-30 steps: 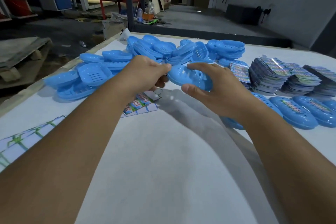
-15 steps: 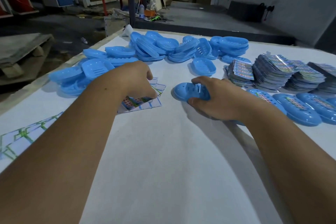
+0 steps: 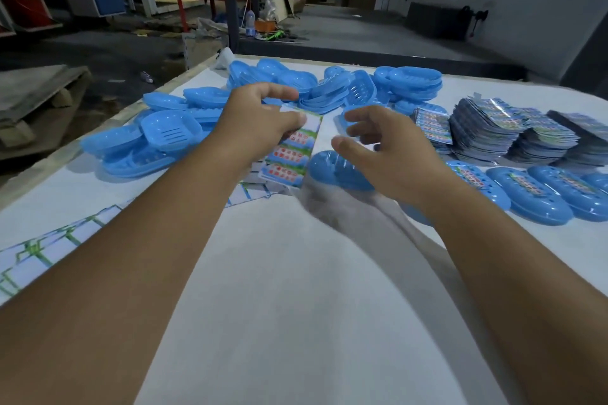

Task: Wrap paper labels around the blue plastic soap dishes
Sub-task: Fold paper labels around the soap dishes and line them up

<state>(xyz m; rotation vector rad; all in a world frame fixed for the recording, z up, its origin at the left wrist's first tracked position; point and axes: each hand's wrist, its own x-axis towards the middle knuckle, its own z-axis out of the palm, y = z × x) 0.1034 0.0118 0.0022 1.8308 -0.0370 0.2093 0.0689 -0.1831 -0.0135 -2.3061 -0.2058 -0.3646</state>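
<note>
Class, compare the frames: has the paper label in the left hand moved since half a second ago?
Yes. The left hand has lifted the paper label off the table, toward the soap dish lying under the right hand.

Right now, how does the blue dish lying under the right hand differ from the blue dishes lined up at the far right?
The dish under the right hand is bare, with no label on it; the dishes at the far right each carry a printed paper label on top. The bare dish lies alone in front of the person; the labelled ones lie side by side in a row. Both are the same blue plastic and oval shape.
</note>
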